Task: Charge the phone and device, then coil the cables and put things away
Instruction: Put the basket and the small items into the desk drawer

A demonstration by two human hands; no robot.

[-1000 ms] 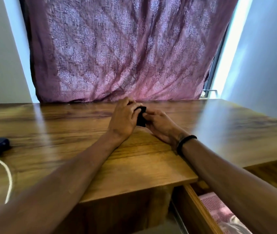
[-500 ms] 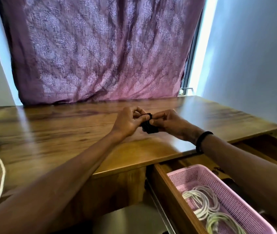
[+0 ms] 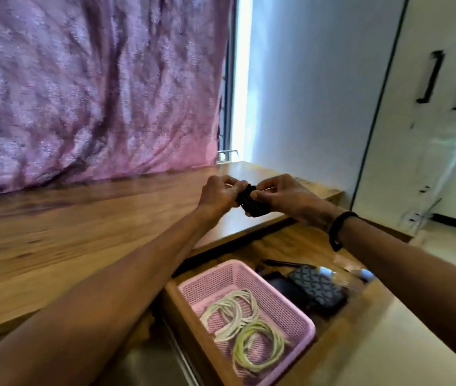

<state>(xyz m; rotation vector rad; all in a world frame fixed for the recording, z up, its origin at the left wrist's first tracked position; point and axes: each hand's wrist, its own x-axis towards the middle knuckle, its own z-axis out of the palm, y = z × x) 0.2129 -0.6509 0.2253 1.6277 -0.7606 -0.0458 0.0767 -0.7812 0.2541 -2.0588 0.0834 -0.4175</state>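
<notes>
Stood at a wooden desk [image 3: 82, 232] before a purple curtain [image 3: 96, 87], drawer open below. Held a small black coiled cable [image 3: 250, 201] above the desk's edge, left hand [image 3: 218, 195] and right hand [image 3: 282, 195] both pinched shut on it. Risked the coil springing loose if either pinch slackened, missing the pink basket [image 3: 299, 313] with its two pale cable coils [image 3: 243, 321].
</notes>
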